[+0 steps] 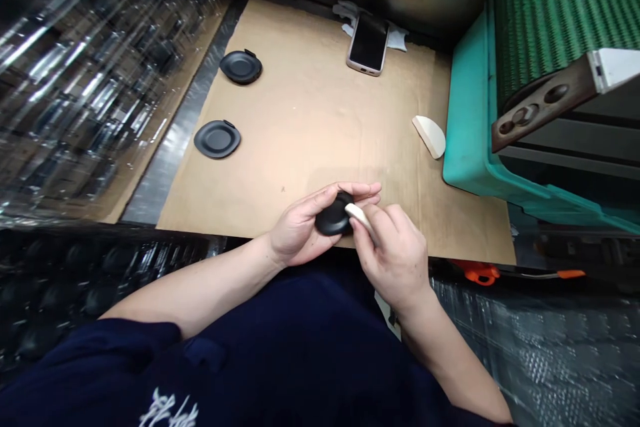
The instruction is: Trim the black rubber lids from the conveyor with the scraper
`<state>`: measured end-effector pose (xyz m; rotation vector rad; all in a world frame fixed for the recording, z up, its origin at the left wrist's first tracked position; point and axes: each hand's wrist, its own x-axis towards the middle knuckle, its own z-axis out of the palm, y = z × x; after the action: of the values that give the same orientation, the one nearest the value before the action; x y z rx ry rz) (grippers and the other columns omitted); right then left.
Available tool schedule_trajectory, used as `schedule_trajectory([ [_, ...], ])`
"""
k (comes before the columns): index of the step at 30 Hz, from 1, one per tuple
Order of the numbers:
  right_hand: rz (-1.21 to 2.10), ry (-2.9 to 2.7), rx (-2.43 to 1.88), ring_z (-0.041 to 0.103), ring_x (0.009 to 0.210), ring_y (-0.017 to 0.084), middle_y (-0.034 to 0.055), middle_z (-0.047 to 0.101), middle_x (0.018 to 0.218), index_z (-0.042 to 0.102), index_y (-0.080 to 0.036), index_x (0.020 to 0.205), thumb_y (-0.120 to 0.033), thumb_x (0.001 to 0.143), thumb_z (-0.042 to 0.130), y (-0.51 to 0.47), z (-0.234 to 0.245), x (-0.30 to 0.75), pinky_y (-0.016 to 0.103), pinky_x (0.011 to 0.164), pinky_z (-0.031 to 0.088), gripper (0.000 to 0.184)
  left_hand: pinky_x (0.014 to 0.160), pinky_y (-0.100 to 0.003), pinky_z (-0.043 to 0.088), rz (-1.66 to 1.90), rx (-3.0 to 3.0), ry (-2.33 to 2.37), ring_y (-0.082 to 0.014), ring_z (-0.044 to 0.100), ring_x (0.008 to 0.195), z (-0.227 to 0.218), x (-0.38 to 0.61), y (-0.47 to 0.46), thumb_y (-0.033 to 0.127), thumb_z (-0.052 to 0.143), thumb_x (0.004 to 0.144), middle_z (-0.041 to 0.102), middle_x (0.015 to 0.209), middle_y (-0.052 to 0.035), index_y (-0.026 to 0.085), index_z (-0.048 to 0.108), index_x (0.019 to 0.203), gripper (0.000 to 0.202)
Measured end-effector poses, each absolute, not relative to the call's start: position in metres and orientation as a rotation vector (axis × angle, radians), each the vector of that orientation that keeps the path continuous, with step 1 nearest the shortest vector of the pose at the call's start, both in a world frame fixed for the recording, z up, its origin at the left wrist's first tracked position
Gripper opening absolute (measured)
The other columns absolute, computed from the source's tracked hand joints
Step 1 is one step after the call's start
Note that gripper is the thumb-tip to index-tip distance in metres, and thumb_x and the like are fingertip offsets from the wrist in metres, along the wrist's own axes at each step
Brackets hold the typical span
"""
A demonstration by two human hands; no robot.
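Hands at six o'clock on the table, over the near edge of the cardboard sheet (300, 113). Left hand (307, 223) is cupped under and around a black dish (329, 219), thumb along its far side; right hand (395, 250) pinches a pale pad (361, 219) between thumb and fingers, its tip at about two to three o'clock on the dish, apparently touching. To work the pad well, my judgement: brace the dish firmly in the left palm, fingers clear of the rim so that the pad can reach all round; hold the pad near its tip, press lightly and evenly, and follow the curve, turning the dish rather than twisting the wrist. Too hard a push could tip it or mark the finish. Dish: matt black, smooth, a round sunken centre inside a broader rim; right side partly hidden by pad and fingers, underside not visible. From it, two similar black dishes lie apart on the cardboard, the nearer one (217, 139) at ten o'clock, the farther one (241, 67) nearer eleven, each with a small tab on its edge. Half-round white block (431, 137) at two o'clock, just beside the teal bin (470, 100); phone (369, 45) between twelve and one.
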<state>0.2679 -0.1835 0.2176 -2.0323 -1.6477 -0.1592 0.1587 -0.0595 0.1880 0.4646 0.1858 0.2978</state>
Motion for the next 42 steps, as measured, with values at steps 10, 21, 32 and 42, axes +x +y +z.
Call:
schedule_trajectory([
  [10, 0.457, -1.586, -1.680, 0.064, 0.089, 0.019, 0.0053, 0.068, 0.097, 0.066, -0.020, 0.116, -0.017, 0.098, 0.056, -0.199, 0.230, 0.250, 0.032, 0.081, 0.053, 0.020, 0.104, -0.045, 0.050, 0.405, 0.423, 0.281, -0.0311, 0.062, 0.122, 0.190, 0.160, -0.060, 0.047, 0.040, 0.102, 0.062, 0.137, -0.0182, 0.011, 0.070, 0.118, 0.050],
  [21, 0.028, -1.003, -1.983, 0.066, 0.083, 0.020, 0.0022, 0.070, 0.088, 0.069, -0.022, 0.096, -0.038, 0.094, 0.064, -0.187, 0.203, 0.330, 0.032, 0.077, 0.052, 0.016, 0.101, -0.043, 0.053, 0.557, 1.184, 0.258, -0.0215, 0.062, 0.110, 0.192, 0.144, -0.066, 0.036, 0.071, 0.088, 0.041, 0.142, -0.0096, 0.039, 0.036, 0.154, 0.075],
  [32, 0.185, -0.935, -1.991, 0.067, 0.095, 0.021, 0.0037, 0.073, 0.102, 0.070, -0.024, 0.104, -0.046, 0.095, 0.060, -0.189, 0.186, 0.333, 0.033, 0.085, 0.051, 0.026, 0.108, -0.054, 0.051, 1.072, 2.263, 0.139, -0.0293, 0.062, 0.121, 0.189, 0.132, -0.059, 0.026, 0.089, 0.071, 0.029, 0.155, -0.0118, 0.049, 0.007, 0.159, 0.122],
  [42, 0.205, -0.894, -2.003, 0.068, 0.093, 0.023, 0.0049, 0.074, 0.102, 0.071, -0.024, 0.104, -0.052, 0.093, 0.062, -0.192, 0.182, 0.336, 0.036, 0.086, 0.052, 0.031, 0.075, -0.031, 0.050, 0.585, 2.204, 0.582, -0.0157, 0.063, 0.077, 0.207, 0.121, -0.014, 0.035, 0.052, 0.100, 0.066, 0.087, -0.0050, 0.020, 0.060, 0.088, 0.020],
])
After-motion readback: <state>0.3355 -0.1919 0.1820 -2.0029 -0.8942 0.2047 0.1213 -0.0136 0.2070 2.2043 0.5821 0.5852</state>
